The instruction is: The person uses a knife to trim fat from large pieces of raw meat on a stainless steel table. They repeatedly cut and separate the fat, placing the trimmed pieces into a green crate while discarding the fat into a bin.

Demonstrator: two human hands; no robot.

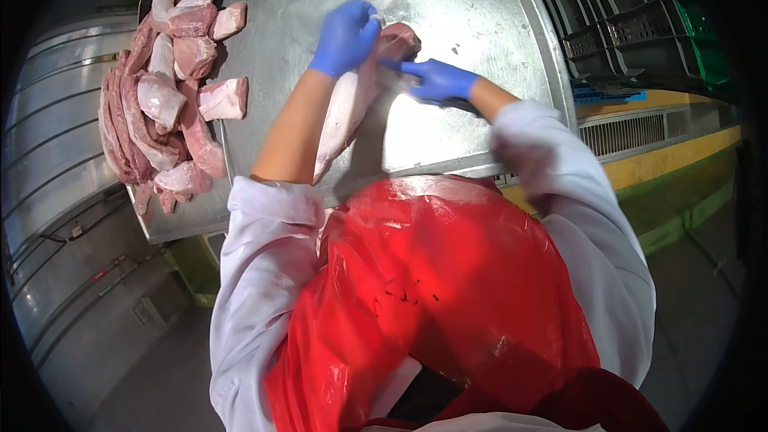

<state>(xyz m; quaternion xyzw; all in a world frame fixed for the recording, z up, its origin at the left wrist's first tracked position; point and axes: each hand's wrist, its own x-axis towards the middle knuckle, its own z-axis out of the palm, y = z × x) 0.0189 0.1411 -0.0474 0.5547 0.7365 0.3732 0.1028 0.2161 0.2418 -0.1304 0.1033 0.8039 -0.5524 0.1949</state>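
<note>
A long piece of raw meat (350, 112), pale along its side and dark red at the far end, lies slantwise on the metal table before me. My left hand (346, 36), in a blue glove, is closed at the far left part of the meat. A small pale bit shows at its fingertips, too small to tell whether it is part of the piece. In my right hand (440, 82), also blue-gloved, is a knife (395, 80). Its blade, blurred, meets the meat's right side, and a dark handle end shows below the palm.
A heap of raw meat pieces (166, 104) lies at the table's left end. The metal table (488, 8) has a raised edge on the right. Beyond it stand stacked black crates (632, 28) and a green crate (704, 40).
</note>
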